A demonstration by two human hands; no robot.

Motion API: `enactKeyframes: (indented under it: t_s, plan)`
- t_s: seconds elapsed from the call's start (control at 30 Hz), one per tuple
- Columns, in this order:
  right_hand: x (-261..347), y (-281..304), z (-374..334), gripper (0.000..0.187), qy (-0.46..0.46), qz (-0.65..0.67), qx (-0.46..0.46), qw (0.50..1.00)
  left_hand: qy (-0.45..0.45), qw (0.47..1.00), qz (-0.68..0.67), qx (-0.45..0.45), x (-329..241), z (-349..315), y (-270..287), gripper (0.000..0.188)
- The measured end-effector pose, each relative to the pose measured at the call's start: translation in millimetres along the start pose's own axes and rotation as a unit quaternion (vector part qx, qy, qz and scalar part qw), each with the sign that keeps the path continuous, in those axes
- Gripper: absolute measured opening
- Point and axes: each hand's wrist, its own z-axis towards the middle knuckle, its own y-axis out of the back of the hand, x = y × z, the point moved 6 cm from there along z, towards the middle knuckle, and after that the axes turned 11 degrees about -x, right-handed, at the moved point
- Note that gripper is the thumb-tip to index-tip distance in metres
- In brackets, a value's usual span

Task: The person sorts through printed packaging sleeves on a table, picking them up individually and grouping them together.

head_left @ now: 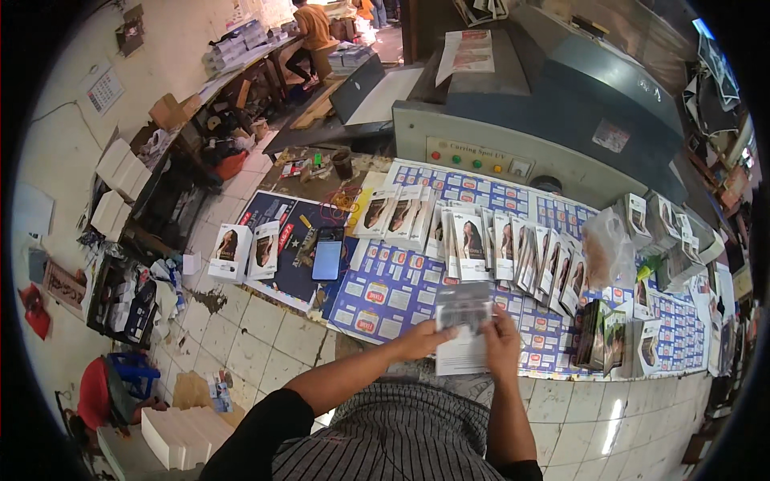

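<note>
A flat printed packet, grey at its far end and white at the near end, is held between my two hands in front of my body. My left hand grips its left edge, fingers closed. On the opposite edge my right hand is closed too, a little blurred. Just beyond them, a long row of similar white packets with a dark picture leans along the table. Two smaller stacks of these packets stand at the table's left end.
Blue printed sheets cover the table. A phone lies left of the row. To the right are a clear plastic bag, dark green packets and more stacks. A large grey machine stands behind; a person is far off.
</note>
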Motion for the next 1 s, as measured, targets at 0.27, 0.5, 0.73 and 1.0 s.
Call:
enactKeyframes:
  t_s: [0.27, 0.5, 0.73, 1.0]
  plan:
    - [15.4, -61.4, -41.0, 0.048, 0.253, -0.202, 0.106, 0.94, 0.089, 0.989, -0.092, -0.08, 21.3, -15.2, 11.0, 0.064]
    - [10.9, -33.7, -23.6, 0.045, 0.124, -0.076, 0.053, 0.988, -0.092, 0.978, -0.006, -0.185, 28.0, -11.1, 32.9, 0.055]
    - [24.4, -44.8, -32.7, 0.061, 0.315, -0.25, -0.053, 0.914, 0.023, 0.982, -0.148, -0.111, 42.1, -17.8, 19.7, 0.032]
    - [23.6, -53.5, -34.3, 0.062, 0.288, -0.23, -0.052, 0.928, 0.007, 0.976, -0.15, -0.161, 34.1, -23.8, 22.6, 0.032]
